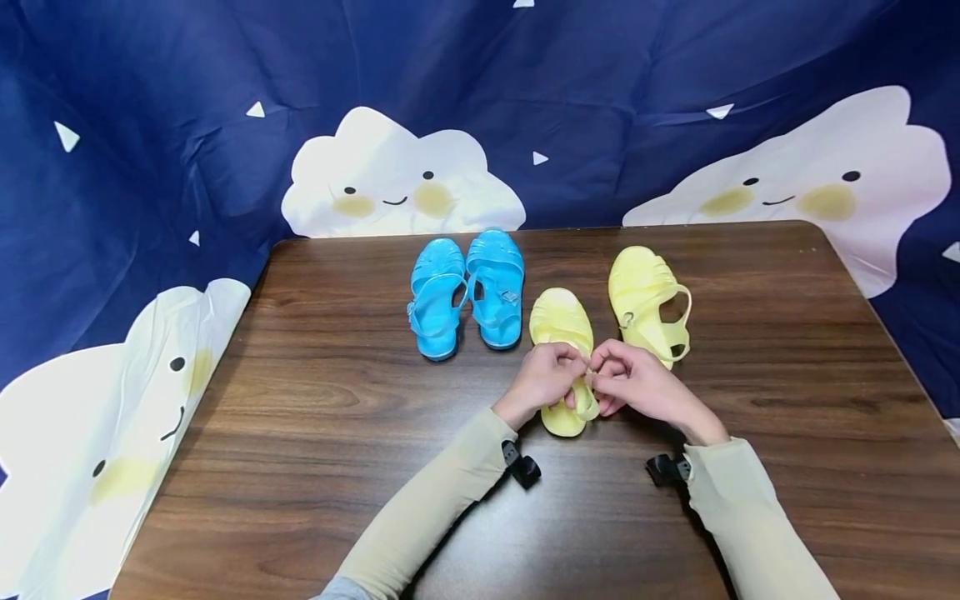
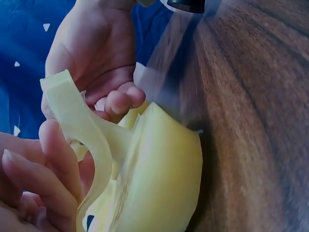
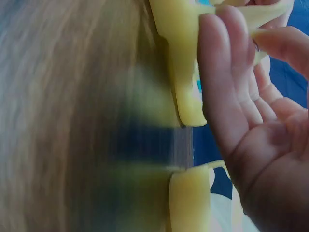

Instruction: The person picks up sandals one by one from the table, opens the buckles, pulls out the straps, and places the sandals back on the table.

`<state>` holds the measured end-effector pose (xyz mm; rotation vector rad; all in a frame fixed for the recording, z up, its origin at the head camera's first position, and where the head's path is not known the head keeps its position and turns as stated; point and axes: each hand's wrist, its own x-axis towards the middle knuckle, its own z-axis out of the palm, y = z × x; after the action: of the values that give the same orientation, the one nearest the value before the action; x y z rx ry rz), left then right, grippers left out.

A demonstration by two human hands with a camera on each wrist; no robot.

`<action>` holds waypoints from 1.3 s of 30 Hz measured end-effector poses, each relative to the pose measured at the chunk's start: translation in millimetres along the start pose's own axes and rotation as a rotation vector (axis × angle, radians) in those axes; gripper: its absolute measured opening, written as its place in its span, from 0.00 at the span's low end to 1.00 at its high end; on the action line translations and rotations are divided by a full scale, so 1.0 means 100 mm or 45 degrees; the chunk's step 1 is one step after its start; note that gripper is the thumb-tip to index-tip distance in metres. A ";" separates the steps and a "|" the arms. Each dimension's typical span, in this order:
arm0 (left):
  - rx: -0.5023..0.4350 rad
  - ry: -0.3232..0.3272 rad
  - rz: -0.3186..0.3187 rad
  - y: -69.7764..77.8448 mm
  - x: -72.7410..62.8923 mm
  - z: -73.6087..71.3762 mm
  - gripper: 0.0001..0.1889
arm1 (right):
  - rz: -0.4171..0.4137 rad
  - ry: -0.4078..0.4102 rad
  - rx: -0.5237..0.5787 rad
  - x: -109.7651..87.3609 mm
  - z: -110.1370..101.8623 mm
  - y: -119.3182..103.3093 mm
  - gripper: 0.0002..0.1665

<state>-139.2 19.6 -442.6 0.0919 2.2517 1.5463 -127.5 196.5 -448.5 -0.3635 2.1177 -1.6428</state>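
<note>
A yellow jelly sandal [image 1: 560, 315] lies sole-down on the table, toe pointing away. Over its middle, my left hand [image 1: 543, 377] and right hand [image 1: 637, 382] meet at the ankle strap [image 1: 587, 402]. The left fingers and thumb pinch the strap from one side. From the other side, the right thumb and index finger pinch it near the buckle, which the fingers mostly hide. In the left wrist view the strap loop [image 2: 99, 140] arches above the sandal's heel [image 2: 166, 169]. The right hand's other fingers [image 3: 217, 72] lie beside the sandal in the right wrist view.
The matching yellow sandal [image 1: 637, 279] sits just right of the hands, its strap looped. A pair of blue jelly sandals [image 1: 437, 308] stands side by side to the left. Beneath them is a brown wooden table [image 1: 315, 417], with a blue cloud-patterned cloth [image 1: 577, 75] behind it.
</note>
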 end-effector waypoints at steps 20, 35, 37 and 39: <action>0.110 0.189 0.045 0.03 -0.02 0.08 0.05 | -0.056 0.064 -0.169 0.09 0.07 -0.08 0.08; 0.264 0.249 0.109 0.04 -0.05 0.12 0.07 | -0.083 -0.002 -0.270 0.09 0.00 -0.06 0.07; 0.283 0.256 0.113 0.03 -0.05 0.12 0.07 | -0.076 0.001 -0.280 0.09 0.01 -0.07 0.07; 0.297 0.262 0.117 0.03 -0.04 0.12 0.07 | -0.080 0.014 -0.302 0.09 0.01 -0.07 0.07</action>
<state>-131.4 30.2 -442.6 0.1082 2.6180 1.3866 -135.3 189.2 -443.6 -0.4999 2.3377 -1.4312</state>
